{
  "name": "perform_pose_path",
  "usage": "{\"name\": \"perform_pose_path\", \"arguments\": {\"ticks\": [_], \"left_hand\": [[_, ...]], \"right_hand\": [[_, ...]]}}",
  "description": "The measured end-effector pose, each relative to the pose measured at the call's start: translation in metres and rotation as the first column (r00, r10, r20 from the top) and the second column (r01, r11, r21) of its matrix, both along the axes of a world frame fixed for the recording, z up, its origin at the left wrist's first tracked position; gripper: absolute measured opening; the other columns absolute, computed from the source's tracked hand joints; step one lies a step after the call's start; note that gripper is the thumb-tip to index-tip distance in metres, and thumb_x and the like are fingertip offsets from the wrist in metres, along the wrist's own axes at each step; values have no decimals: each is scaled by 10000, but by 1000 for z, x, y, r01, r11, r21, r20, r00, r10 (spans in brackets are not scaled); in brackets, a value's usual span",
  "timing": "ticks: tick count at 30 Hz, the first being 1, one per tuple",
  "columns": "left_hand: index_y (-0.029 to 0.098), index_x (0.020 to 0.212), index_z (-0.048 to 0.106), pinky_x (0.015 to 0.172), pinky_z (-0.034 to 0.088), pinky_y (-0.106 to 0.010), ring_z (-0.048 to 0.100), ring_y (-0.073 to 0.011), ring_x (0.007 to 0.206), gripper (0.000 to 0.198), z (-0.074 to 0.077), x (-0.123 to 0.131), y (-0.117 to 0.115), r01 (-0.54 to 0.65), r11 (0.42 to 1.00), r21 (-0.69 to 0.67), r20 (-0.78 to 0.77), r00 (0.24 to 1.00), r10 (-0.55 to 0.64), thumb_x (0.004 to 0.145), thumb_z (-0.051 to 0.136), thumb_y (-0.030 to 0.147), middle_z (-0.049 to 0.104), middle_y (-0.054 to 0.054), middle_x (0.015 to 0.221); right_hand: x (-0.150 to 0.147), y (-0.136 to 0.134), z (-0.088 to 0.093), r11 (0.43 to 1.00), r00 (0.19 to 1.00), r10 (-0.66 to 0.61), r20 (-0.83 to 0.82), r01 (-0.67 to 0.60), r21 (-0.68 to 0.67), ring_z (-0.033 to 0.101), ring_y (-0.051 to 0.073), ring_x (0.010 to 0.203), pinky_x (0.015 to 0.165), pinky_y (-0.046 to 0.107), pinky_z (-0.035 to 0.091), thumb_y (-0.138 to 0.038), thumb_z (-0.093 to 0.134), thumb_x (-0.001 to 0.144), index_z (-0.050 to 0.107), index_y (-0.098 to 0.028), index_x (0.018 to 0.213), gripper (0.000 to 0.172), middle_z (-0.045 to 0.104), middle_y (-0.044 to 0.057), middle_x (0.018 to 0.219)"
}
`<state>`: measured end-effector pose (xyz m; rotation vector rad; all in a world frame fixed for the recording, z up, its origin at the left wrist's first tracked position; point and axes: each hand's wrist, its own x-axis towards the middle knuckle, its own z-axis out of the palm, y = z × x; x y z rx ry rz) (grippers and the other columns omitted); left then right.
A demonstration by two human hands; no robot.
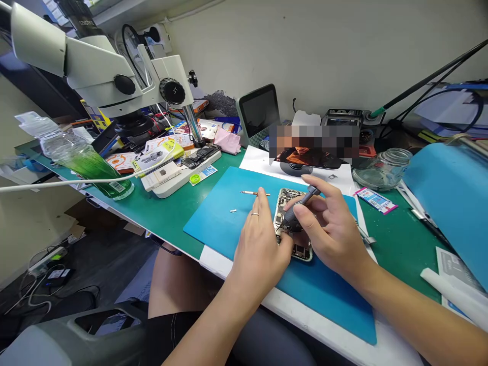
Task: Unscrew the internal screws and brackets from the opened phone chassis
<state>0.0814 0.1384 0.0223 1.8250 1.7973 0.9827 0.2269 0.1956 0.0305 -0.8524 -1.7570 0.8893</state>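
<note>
An opened smartphone [301,252] with its inner boards bare lies on the blue mat [217,223]. My right hand [335,229] holds a grey screwdriver [293,212] tilted over the phone, index finger at its top end and thumb along its side. The driver's tip is hard to make out against the dark parts. At the phone's left edge is my left hand [259,244], its fingers stretched out and the thumb touching the phone's lower part. Left of those fingers lie a thin pen-like tool [249,192] and a tiny white piece [233,210].
A microscope [125,84] looms at the left, above a green bottle [91,165] and several small boxes. Behind the mat stand a small screen [261,114] and a propped phone display [308,155]. A glass jar [385,168] and tweezers [419,208] lie at the right. A white cable [76,182] crosses the left side.
</note>
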Motion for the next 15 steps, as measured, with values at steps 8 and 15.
{"name": "perform_pose_path", "arguments": {"ticks": [8, 15], "left_hand": [[131, 1672, 2, 1191, 420, -475, 346, -349, 1553, 933, 0, 1, -1, -2, 1000, 14, -3, 1000, 2, 916, 546, 194, 344, -182, 1683], [78, 1667, 18, 1177, 439, -470, 368, -350, 1541, 911, 0, 0, -2, 0, 1000, 18, -5, 1000, 0, 918, 529, 162, 333, -227, 1677]], "right_hand": [[1, -2, 1, 1000, 999, -17, 51, 16, 7, 714, 226, 845, 620, 321, 631, -360, 575, 1040, 456, -305, 1491, 470, 689, 50, 926], [0, -3, 3, 1000, 999, 15, 46, -14, -28, 716, 209, 853, 544, 261, 604, -333, 587, 1030, 480, -305, 1424, 410, 685, 40, 943]]}}
